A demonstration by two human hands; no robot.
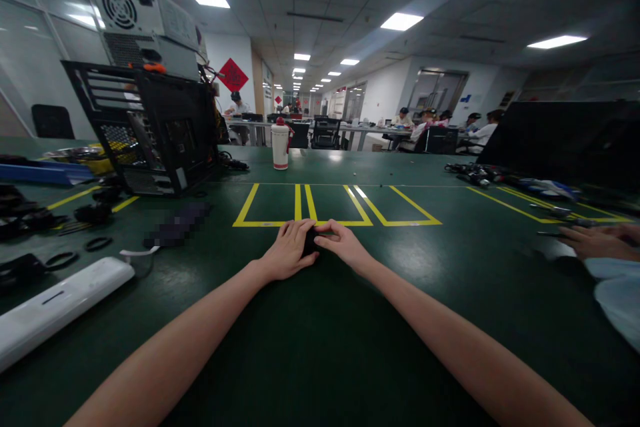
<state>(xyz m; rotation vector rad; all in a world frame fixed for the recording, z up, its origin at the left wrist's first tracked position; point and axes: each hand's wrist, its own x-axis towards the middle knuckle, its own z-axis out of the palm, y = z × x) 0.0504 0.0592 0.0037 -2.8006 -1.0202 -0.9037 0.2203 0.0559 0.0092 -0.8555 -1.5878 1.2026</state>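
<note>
Both of my hands meet over the dark green tabletop [310, 347], just in front of a row of yellow tape outlines [345, 222]. Between them is a small black object [310, 240], mostly covered by fingers, so its kind does not show. My left hand [289, 250] is closed around its left side, with the thumb at the near edge. From the right, my right hand [343, 245] pinches at the object's upper right side with thumb and forefinger.
At the left stand an open black computer case [175, 133] with power supplies [150, 20] on top, and a white power strip [65, 303]. A white cup [281, 147] stands farther back. At the right, a co-worker's hand [595, 240] works near a dark monitor [565, 137].
</note>
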